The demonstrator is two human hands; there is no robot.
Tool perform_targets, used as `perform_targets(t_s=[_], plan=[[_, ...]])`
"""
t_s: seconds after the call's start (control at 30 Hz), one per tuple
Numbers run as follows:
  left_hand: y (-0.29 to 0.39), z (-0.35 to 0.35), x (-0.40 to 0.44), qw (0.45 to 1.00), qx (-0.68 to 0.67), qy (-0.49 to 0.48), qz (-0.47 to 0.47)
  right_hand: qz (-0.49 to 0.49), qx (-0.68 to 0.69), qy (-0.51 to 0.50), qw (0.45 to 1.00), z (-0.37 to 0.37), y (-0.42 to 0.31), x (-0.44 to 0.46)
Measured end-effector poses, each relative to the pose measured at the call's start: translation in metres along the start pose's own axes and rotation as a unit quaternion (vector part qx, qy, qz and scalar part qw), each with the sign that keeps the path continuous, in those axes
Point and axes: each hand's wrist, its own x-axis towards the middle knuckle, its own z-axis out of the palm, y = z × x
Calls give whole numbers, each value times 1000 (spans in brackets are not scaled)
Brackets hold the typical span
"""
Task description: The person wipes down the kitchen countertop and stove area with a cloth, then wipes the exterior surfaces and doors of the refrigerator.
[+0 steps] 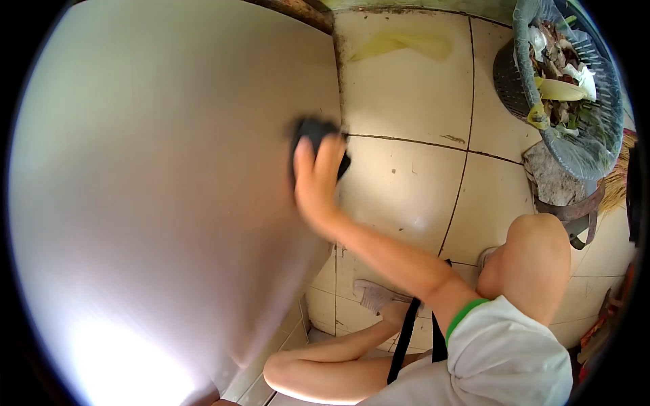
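The fingers of my right hand are wrapped over a black cloth, gripping it; motion blurs both, so I can't make out exactly how each finger bends. I have the cloth at the edge of a large, glossy panel, which fills the left side of my head view. My left hand is out of view. My forearm runs back to a white sleeve with a green cuff. Beneath, one knee is raised and the other leg folded over the tiled floor. Farther off, a thin yellow piece lies on the tiles, and at upper right a plastic-lined basket holds scraps, near a rough grey block.
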Motion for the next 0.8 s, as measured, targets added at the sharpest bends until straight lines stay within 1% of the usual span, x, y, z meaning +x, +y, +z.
perform_targets(t_s=[0.03, 0.07, 0.1, 0.13, 0.17, 0.23, 0.27, 0.33, 0.37, 0.4, 0.47, 0.53, 0.6, 0.63, 0.67, 0.7, 0.73, 0.77, 0.8], plan=[[1, 2, 4, 1000, 0, -3, -5, -12, 18, -38, 999, -4, -17, -37], [0, -2, 9, 1000, 11, -4, -1, -47, 55, -140, 988, -20, -50, -56], [-1, -2, 11, 1000, 20, -10, 6, -72, 97, -243, 962, -37, -83, -75], [-1, -3, 12, 999, 29, -14, 13, -129, 116, -304, 937, -37, -93, -94], [0, -4, 12, 999, 36, -18, 20, -261, 122, -231, 929, -27, -93, -98], [4, -3, 13, 999, 31, -19, 27, -284, 172, -276, 902, -15, -94, -46], [5, -3, 12, 998, 36, -19, 39, -254, 166, -236, 923, 2, -95, 13], [4, -4, 14, 998, 49, -23, 43, -243, 120, -53, 961, 33, -67, 69], [2, -5, 14, 998, 48, -23, 42, -227, 99, 13, 969, 44, -53, 94], [2, -7, 16, 997, 50, -24, 46, -170, 132, 4, 977, 49, -39, 116], [2, -10, 16, 996, 60, -24, 53, -81, 38, 1, 996, 62, 0, 156], [2, -12, 13, 995, 67, -26, 65, -25, 40, -1, 999, 59, 25, 187], [-3, -17, 16, 994, 59, -36, 80, 18, -1, 0, 1000, 63, 57, 205], [-3, -18, 19, 997, 7, -51, 61, 47, 29, -23, 998, 53, 54, 199], [-4, -22, 20, 999, 48, 5, 21, 61, 17, -31, 998, 44, 61, 180], [10, -9, 11, 1000, 20, -2, -23, 38, 41, -20, 998, 39, 73, 162], [23, -3, 1, 998, -8, -2, -69, 63, 65, -29, 995, 29, 78, 142], [1, -16, 5, 998, -40, -36, -21, 89, 89, -36, 991, 19, 81, 122], [9, -10, 10, 990, 56, 58, -114, 116, 102, -16, 988, 11, 82, 84]])
